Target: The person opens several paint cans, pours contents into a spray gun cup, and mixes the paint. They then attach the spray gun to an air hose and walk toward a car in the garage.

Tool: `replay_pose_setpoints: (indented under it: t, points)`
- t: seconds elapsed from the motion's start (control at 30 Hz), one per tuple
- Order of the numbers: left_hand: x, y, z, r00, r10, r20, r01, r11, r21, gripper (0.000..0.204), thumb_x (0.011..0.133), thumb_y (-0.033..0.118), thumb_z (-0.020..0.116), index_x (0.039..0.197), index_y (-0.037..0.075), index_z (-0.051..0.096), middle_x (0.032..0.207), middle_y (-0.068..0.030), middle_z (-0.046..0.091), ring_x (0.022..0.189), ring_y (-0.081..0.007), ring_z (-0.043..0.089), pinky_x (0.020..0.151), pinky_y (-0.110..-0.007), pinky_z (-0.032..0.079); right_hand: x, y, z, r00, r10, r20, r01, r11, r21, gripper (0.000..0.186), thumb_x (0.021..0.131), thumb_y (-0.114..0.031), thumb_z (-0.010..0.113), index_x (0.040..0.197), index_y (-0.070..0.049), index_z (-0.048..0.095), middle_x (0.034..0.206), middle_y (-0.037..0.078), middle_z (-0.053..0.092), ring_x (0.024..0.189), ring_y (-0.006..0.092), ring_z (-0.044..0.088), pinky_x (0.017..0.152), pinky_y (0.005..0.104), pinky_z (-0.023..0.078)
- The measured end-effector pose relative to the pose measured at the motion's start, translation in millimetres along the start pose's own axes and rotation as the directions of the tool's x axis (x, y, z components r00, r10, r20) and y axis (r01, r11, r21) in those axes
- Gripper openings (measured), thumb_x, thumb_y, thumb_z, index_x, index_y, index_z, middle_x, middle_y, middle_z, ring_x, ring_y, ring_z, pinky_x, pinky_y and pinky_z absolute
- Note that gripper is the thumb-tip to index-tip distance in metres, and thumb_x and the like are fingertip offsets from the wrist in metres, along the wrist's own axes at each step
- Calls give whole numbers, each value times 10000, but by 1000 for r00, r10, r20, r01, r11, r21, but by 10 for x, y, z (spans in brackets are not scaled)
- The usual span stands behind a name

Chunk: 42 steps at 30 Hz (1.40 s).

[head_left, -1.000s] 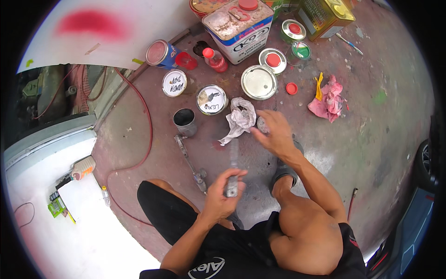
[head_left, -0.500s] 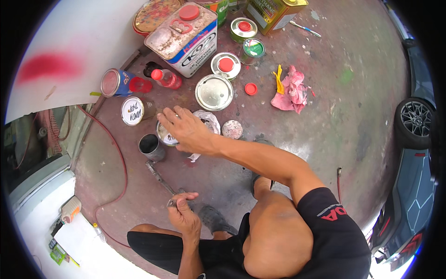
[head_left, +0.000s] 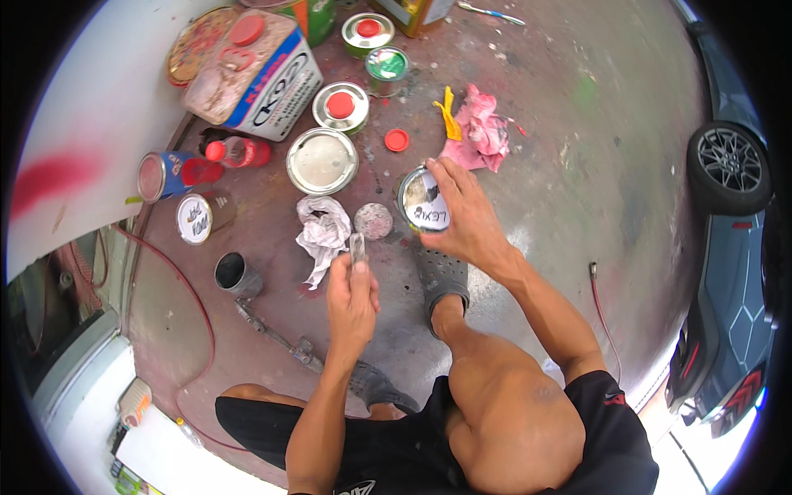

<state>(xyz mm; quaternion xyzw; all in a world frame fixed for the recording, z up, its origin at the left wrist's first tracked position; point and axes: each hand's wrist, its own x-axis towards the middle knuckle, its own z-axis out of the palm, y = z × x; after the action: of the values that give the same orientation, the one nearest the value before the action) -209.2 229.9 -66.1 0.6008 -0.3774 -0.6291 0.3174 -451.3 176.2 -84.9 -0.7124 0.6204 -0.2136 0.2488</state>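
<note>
The left hand [head_left: 352,301] is closing around a flat grey metal piece [head_left: 357,249], its exact kind unclear, and is now rising from beside the long metal tool [head_left: 307,351] to just below the speckled round piece [head_left: 374,221]. The right hand [head_left: 469,214] is pinching the labelled paint tin [head_left: 423,202] between thumb and fingers, seemingly holding it off the floor [head_left: 561,198] near the toe of the grey clog [head_left: 440,276]. With the tin standing apart from the other containers, the work appears to be centring on it. In the earlier frame, the right hand was reaching over it on the left side of the crumpled white wad [head_left: 323,227]; now it is sitting to the wad's right. Farther off, the silver-lidded tin [head_left: 322,162] and pink cloth [head_left: 480,128] are lying where they were.
</note>
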Motion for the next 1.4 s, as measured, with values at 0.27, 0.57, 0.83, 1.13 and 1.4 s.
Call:
replay_pose_setpoints:
  t: [0.27,0.57,0.83,1.13,1.4]
  points:
    - [673,-321,556,999,-12,35,5,980,200,314,1166,321,456,1208,27,555,734,-14,564,488,-81,478,433,-257,415,-19,464,264,996,-38,77,41,999,-31,1115,642,-190,957,1601,-20,415,1594,205,464,1463,416,467,1239,480,397]
    - [817,-240,384,1000,-10,18,3,935,354,315,1131,276,499,1225,3,625,808,-92,651,720,-197,634,696,-392,500,51,355,-28,984,56,169,-36,992,-119,1163,656,-434,985,1588,-6,436,1561,243,489,1433,431,497,1176,492,438]
    - [1116,-159,363,996,-51,76,10,884,467,362,1121,315,496,1200,7,670,860,-172,706,801,-306,691,763,-458,518,142,382,90,995,98,1,-98,991,-93,509,923,-261,791,1325,29,672,1196,208,663,1093,405,665,954,491,543]
    - [1296,-150,295,963,165,215,-263,759,595,331,1149,322,504,1173,32,662,761,-11,631,603,-91,552,560,-289,443,383,633,64,963,-259,73,263,963,-54,352,839,-9,680,1183,-3,751,1074,136,697,1044,345,679,912,458,555]
    - [1061,-220,320,983,-137,118,63,872,486,357,1124,319,503,1115,-2,661,853,-188,715,789,-349,718,752,-472,529,470,506,55,956,-217,198,251,954,-166,334,870,-120,781,1189,-24,749,1123,120,703,1058,333,667,935,443,557]
